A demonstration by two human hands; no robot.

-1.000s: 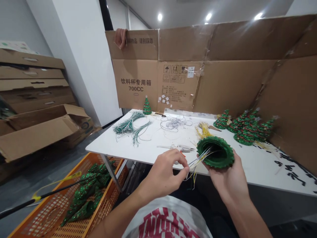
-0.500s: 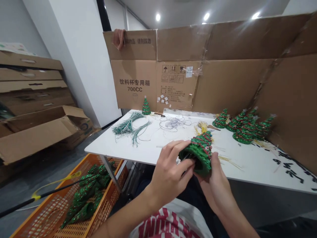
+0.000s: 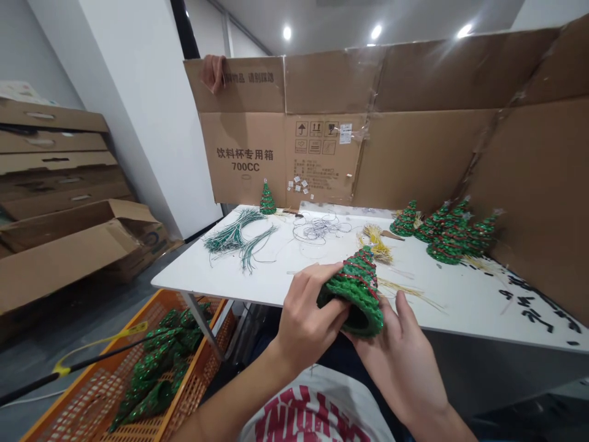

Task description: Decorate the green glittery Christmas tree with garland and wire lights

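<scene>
A small green beaded cone tree (image 3: 356, 282) with red trim is held between both hands just in front of the white table's (image 3: 460, 307) near edge, tip pointing up and away. My left hand (image 3: 306, 319) curls its fingers round the tree's left side and into the open base. Underneath and to the right, my right hand (image 3: 398, 359) cups the base with its fingers stretched along it. The wires at the base are hidden by my hands.
On the table lie green wire bundles (image 3: 234, 233), a tangle of thin silver wire (image 3: 317, 227), yellow strands (image 3: 377, 245), a lone small tree (image 3: 267, 199) and a cluster of finished trees (image 3: 448, 236). Cardboard walls (image 3: 414, 153) surround it. An orange crate (image 3: 92, 393) holding green pieces sits on the floor at left.
The tree was turned from open base facing me to tip up. My left hand went from pinching the wires to gripping the base, and the wires are now out of sight.
</scene>
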